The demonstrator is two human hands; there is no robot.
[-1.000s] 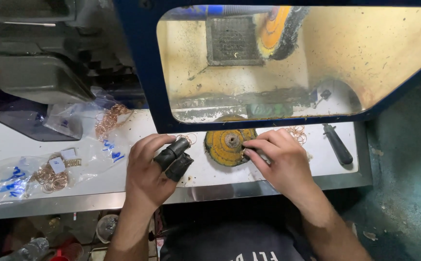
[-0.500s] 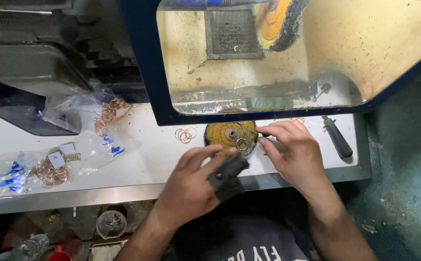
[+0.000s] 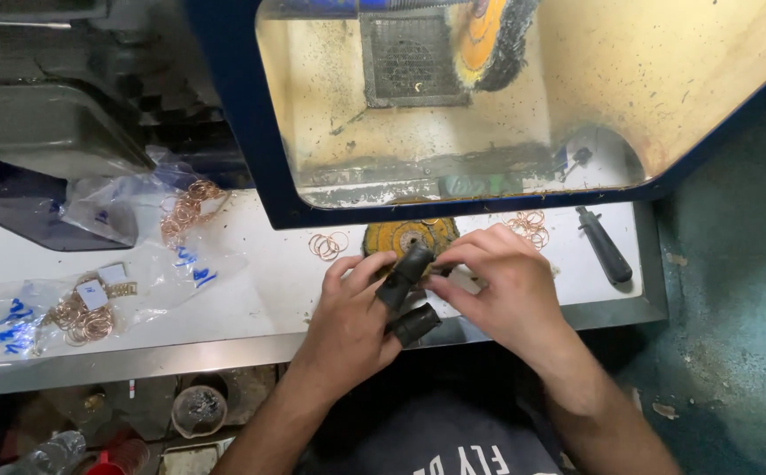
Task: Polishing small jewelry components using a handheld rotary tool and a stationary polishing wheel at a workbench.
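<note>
- The left hand rests at the front edge of the white surface, two of its fingers covered by black finger guards.
- One guard sits on the thumb, the other on a finger raised toward the right hand.
- The right hand meets the left, its fingers pressed together in a pinch on something small at the tip of the upper guard; what it pinches is too small to tell.
- Just behind both hands lies a yellow buffing wheel, flat on the surface.
- Loose copper rings lie left of that wheel, and more rings lie to its right.
- A black-handled tool lies well to the right.
- Clear bags of rings sit on the left.
- Above, a second wheel hangs inside a blue-framed hood.
</note>
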